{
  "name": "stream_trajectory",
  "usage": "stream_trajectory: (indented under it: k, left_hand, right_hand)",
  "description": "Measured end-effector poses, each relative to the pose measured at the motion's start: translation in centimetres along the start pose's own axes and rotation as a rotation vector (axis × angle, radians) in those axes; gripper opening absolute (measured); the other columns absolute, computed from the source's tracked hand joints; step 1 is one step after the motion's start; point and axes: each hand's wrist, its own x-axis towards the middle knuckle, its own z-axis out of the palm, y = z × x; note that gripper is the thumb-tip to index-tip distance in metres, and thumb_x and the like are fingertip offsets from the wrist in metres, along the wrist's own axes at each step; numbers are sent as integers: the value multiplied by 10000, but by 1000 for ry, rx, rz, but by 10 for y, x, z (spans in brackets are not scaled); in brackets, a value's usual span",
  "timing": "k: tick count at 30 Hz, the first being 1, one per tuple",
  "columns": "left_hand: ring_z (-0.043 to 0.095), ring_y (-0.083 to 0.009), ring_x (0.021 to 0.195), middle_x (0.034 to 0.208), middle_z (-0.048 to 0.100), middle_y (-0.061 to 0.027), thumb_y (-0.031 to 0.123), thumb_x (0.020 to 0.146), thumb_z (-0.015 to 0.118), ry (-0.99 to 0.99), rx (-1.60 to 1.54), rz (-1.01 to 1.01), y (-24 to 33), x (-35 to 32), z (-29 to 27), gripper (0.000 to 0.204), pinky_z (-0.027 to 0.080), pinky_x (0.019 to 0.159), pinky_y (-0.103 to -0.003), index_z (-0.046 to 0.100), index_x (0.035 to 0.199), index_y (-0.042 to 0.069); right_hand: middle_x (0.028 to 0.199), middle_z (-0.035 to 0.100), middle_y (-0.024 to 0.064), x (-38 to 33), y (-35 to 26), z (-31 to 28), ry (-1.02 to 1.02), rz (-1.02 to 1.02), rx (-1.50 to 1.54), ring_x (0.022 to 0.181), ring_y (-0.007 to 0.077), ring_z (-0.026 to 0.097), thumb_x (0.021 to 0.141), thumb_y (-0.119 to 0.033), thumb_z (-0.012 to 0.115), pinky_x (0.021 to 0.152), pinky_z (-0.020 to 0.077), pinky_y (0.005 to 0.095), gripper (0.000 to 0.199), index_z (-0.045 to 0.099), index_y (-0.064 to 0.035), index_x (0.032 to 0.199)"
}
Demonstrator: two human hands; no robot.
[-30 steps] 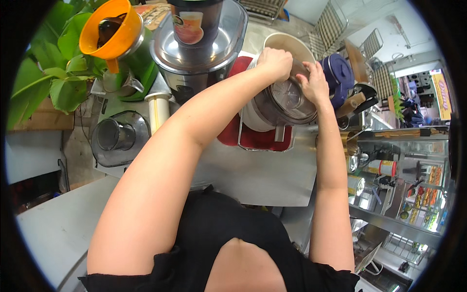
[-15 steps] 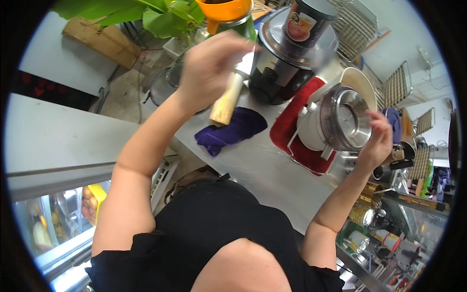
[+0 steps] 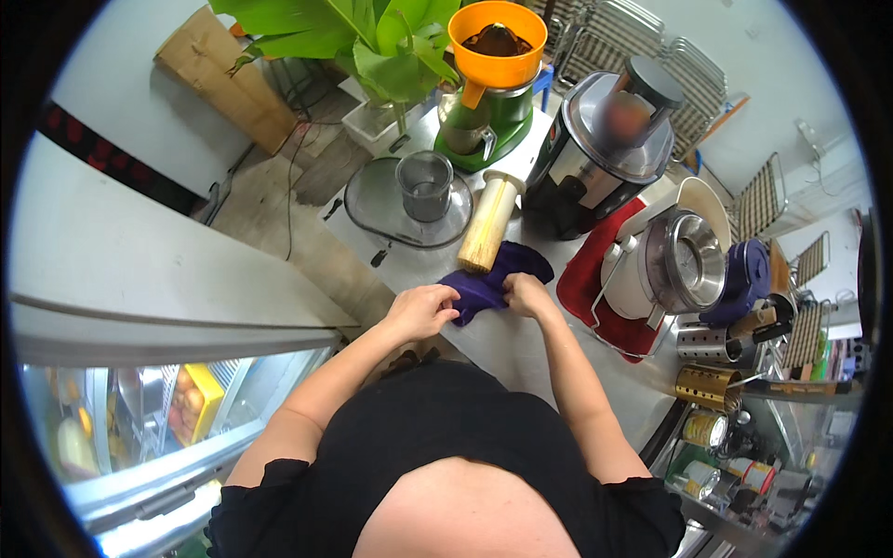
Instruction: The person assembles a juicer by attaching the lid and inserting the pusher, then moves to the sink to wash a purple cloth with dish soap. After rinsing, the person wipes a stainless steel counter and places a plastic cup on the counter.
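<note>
Both hands are down at a crumpled purple cloth on the metal table. My left hand pinches its left end between thumb and fingers. Closer to its right end, my right hand is closed on the fabric, with the fingertips partly hidden. A pale, yellow-stained cylindrical pusher lies with its near end against the cloth. To its left stands a smoky clear lid with an upright feed tube.
Behind stands a green citrus juicer with an orange bowl. A black and silver juice extractor is right of the pusher. A white juicer rests on a red tray. At lower left is a glass-fronted fridge.
My left hand has come down from its raised place above the pusher to the cloth. My right hand has left the white juicer's side and moved left to the cloth. The view has shifted.
</note>
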Motion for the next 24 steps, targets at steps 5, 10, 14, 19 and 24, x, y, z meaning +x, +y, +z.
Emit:
stream_trajectory:
  k: [5, 10, 14, 19, 24]
  left_hand:
    - [604, -193, 747, 804, 631, -62, 219, 797, 613, -54, -66, -34, -42, -6, -28, 254, 471, 654, -314, 590, 984, 49]
    - [594, -144, 780, 852, 628, -44, 188, 846, 560, -93, -1052, -291, -87, -4, -17, 208, 463, 686, -265, 577, 977, 28]
    - [568, -143, 797, 890, 573, -79, 159, 894, 454, -262, -1579, -65, -108, 29, -7, 181, 480, 677, -265, 517, 933, -6]
    - [592, -160, 679, 826, 582, -88, 143, 894, 467, -459, -1457, -153, -90, 28, -54, 164, 508, 576, -265, 492, 974, 2]
    - [520, -75, 703, 807, 555, 3, 198, 879, 536, -361, -1250, -228, -102, 32, -57, 122, 405, 609, -195, 534, 928, 86]
  right_hand:
    - [948, 642, 166, -19, -64, -72, 47, 66, -1, 857, 244, 630, 728, -122, 636, 752, 494, 324, 320, 598, 45, 998]
    - [925, 648, 76, -15, -159, -79, -642, -320, 898, 736, 116, 619, 817, -263, 630, 572, 461, 205, 345, 564, -30, 1061]
    - [1027, 616, 144, 10, -192, -10, -982, -639, 1189, 820, 159, 628, 879, -271, 534, 653, 488, 208, 406, 477, 1, 1174]
    - [1052, 606, 147, 9, -182, -16, -900, -548, 1372, 902, 155, 611, 856, -371, 561, 684, 482, 221, 509, 463, -10, 1201]
    - [797, 612, 16, 11, -164, -43, -79, -297, 1102, 704, 79, 566, 826, -154, 614, 604, 456, 210, 137, 588, -46, 906]
